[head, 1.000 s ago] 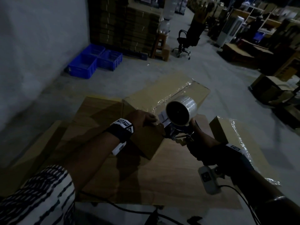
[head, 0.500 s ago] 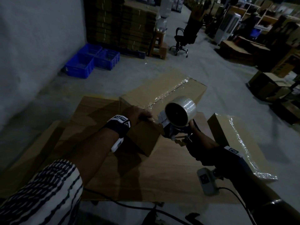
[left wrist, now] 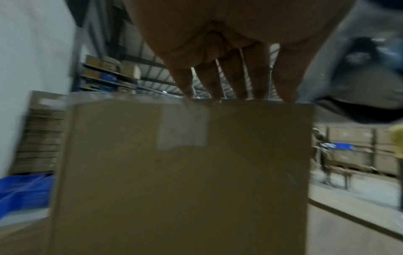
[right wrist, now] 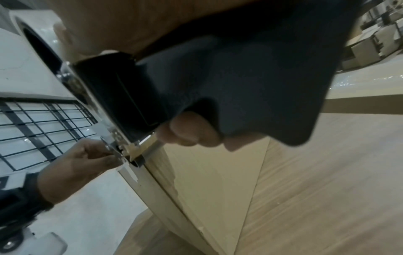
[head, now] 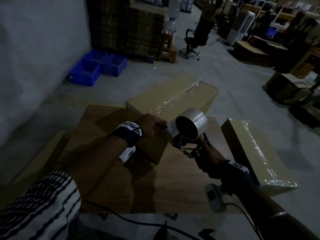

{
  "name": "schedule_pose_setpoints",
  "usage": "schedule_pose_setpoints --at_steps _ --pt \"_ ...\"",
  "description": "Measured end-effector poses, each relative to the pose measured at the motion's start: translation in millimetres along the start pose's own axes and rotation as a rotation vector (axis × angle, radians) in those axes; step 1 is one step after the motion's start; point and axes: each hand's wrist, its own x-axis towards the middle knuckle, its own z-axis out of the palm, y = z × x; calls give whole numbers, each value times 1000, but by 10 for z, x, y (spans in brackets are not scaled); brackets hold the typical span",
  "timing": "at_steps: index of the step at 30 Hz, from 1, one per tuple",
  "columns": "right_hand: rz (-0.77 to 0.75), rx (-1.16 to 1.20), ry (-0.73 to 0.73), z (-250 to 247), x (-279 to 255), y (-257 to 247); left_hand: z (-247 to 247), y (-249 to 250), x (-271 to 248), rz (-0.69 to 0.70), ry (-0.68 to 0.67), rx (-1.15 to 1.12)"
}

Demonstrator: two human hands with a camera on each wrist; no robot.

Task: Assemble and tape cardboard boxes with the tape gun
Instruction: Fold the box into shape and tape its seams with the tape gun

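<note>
Item: long brown cardboard box [head: 171, 103], taped along its top seam; lies on the wooden table [head: 155, 187], its near end directly under my left hand [head: 152, 125].
Left hand: fingers [left wrist: 235, 81] straight, tips pressing down on the box's near top edge, just above a tape tab [left wrist: 182, 127] on the end face; nothing grasped.
Right hand [head: 210, 153]: curled tight round the black handle of the tape gun [head: 187, 135], whose clear tape roll [head: 192, 122] sits above my knuckles; its nose meets the box's near edge, right beside my left fingertips.
Second taped cardboard box [head: 254, 153]: just outside my right wrist.
Handling, by my estimate: box light, hollow, stiff at edges, yielding mid-panel; likely slides on the table, so hold corners and edges; tape slippery, tears cleanly only under tension.
</note>
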Motion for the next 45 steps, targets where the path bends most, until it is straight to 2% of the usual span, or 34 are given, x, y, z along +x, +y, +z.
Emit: schedule_pose_setpoints --at_steps 5,11,17,24,28,31,38,45 --pt "-40 63 33 37 43 -11 43 79 50 -45 48 44" --pt "-39 51 59 37 124 49 69 81 63 -13 50 103" --pt "-41 15 84 1 110 178 -14 35 156 -49 -34 236" --pt "-35 31 94 -42 34 316 17 46 182 -72 10 165" --pt "-12 47 76 -53 -20 277 20 62 177 -100 -1 167" --pt "-11 71 27 -84 -68 305 26 59 181 -116 52 165" --pt "-40 110 -8 -160 -62 314 -29 195 141 -135 31 159" --pt "43 178 -8 -293 -148 612 -13 234 164 -201 52 88"
